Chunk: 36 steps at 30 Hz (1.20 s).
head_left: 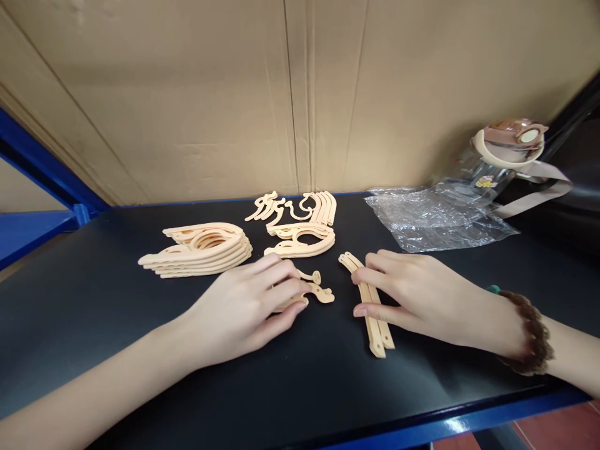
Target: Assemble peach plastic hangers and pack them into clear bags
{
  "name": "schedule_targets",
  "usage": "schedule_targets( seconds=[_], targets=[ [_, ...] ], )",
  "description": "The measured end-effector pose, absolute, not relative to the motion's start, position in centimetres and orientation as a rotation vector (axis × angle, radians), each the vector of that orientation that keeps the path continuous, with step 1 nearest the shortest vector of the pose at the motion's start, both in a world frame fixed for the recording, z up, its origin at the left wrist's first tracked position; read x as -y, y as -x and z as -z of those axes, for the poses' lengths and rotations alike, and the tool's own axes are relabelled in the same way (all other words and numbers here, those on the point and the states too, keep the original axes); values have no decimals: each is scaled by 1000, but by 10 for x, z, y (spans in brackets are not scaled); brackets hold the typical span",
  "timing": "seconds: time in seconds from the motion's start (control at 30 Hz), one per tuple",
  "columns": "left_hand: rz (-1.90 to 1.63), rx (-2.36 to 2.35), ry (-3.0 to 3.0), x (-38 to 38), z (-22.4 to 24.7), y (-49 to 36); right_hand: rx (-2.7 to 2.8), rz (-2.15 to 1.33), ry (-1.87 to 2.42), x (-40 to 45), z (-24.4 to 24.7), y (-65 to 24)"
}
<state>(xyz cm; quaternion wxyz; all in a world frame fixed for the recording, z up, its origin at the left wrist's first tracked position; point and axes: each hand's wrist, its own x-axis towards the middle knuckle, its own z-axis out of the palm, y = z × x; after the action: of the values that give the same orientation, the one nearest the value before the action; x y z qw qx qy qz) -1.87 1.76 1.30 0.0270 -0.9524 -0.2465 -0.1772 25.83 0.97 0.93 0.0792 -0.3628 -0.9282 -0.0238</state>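
Left hand (pixel 255 303) is reaching over a few small curved pieces (pixel 323 294); its fingers are bending low and close together, partly covering them; whether they are gripping, I cannot tell; right hand (pixel 417 297) is lying across two long slats (pixel 375 325), thumb and forefinger standing slightly apart, their tips touching the slats; a firm pinch I cannot tell; the slats are lying side by side, lower ends pointing toward the front edge (pixel 450 425); a narrow band of black tabletop (pixel 281 394) is separating them from the curved pieces, and a wider band is running between both hands and that edge; left stack (pixel 206 253) of looped pieces is sitting just behind the left hand; smaller stack (pixel 304 247) is sitting near it, with hooks (pixel 267 206) and a row of short slats (pixel 323 208) lying behind, close to the back edge; plastic bag (pixel 431 219) and bottle (pixel 497 162) are occupying the far right.
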Motion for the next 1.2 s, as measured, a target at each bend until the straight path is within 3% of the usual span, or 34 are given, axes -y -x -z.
schedule_targets(
  seconds=[0.37, 0.93, 1.2],
  targets=[
    [389, 751, 2888, -27, -18, 30, 2754, 87, 1180, -19, -8, -270],
    [246, 809, 2792, -31, -21, 34, 2550, -179, 1317, -27, -1, -263],
    [133, 1637, 2487, -22, -24, 26, 2540, -98, 1279, -27, 0, -259]
  ],
)
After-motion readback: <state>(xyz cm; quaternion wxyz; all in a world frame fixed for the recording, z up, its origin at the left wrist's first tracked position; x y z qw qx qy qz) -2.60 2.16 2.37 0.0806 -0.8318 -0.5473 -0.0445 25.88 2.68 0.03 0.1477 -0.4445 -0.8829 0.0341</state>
